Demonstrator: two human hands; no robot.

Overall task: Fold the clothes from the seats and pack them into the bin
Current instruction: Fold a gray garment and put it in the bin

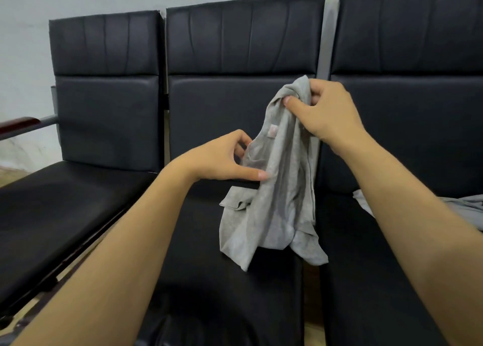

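Right hand (328, 112) raised, left hand (224, 160) lower, pinching shirt (277, 201).

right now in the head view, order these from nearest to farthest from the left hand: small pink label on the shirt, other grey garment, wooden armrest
1. Pink label, on the held shirt, just right of the left hand.
2. Other grey garment, right seat.
3. Wooden armrest, far left; close to second.

Head view. Right seat (407, 241): cut off by the right and bottom edges. Second grey garment (470, 209) on it: only its left part shows, the rest lying beyond the right edge and behind the right forearm. Left hand (222, 160): fingertips hidden behind the grey shirt (274, 201), so the grasp cannot be read. Shirt label (272, 131): too small to read. Left armrest (21, 124): cut by the left edge. Both forearms leave the picture at the bottom.
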